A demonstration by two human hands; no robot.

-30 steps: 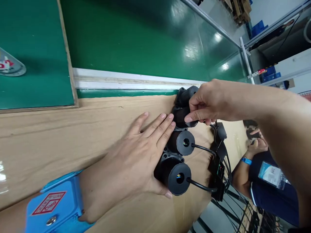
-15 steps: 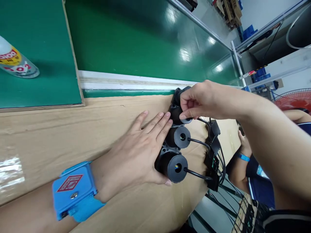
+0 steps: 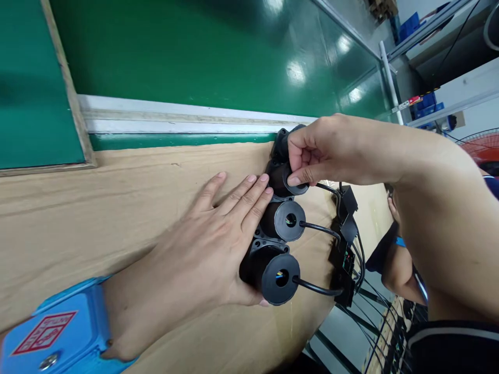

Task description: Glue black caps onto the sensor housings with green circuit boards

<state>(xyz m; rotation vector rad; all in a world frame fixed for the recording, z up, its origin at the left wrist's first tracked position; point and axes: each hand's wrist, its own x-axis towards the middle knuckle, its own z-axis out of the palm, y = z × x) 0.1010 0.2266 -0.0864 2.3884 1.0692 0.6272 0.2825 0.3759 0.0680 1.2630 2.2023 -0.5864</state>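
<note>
Several black cylindrical housings (image 3: 283, 220) with square flanges lie in a row on brown cardboard. Each of the nearer two has a round end cap (image 3: 280, 279) with a hole, coloured wires inside and a black cable leading out. My left hand (image 3: 210, 244) lies flat along their flange side, fingers stretched and touching the row. My right hand (image 3: 312, 156) pinches the rim of the cap on a farther housing (image 3: 277, 179); its fingers hide most of that cap. The cables run to small black boxes (image 3: 345, 259) at the right, one showing a circuit board.
Cardboard (image 3: 156, 176) covers the work surface. Behind it are a white rail (image 3: 175, 119) and a green panel (image 3: 195, 62), with a green board (image 3: 35, 114) at the left. Another person's arm (image 3: 401, 265) is at the right, near a rack of cables (image 3: 393, 327).
The view has shifted, so the spray can at the left is out of frame. Both hands stay at the same housings; my right fingers still pinch the cap rim.
</note>
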